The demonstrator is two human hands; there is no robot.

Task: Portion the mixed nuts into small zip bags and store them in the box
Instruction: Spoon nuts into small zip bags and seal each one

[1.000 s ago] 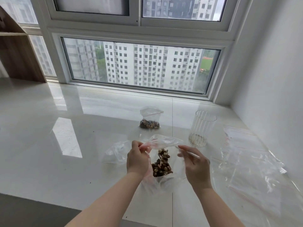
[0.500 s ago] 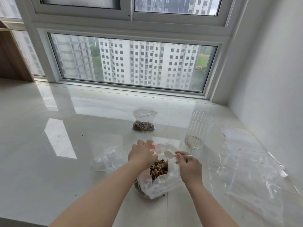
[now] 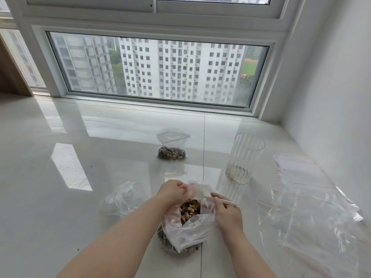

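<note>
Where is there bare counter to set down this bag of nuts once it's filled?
Bare counter lies left of the crumpled empty bag, and between the filled zip bag and the window sill. It is crowded on the right: the ribbed glass and the loose empty zip bags fill the stretch toward the wall.

Glossy white tiled floor (image 3: 100, 137) w/ dark grout lines, reflecting daylight patches. White-framed window (image 3: 158, 69) at floor level, upper sashes above; high-rise apt blocks (image 3: 180, 67) and greenery seen through glass. Plain white wall (image 3: 331, 77) at right. Wooden furniture edge (image 3: 10, 77) at far left.
</note>
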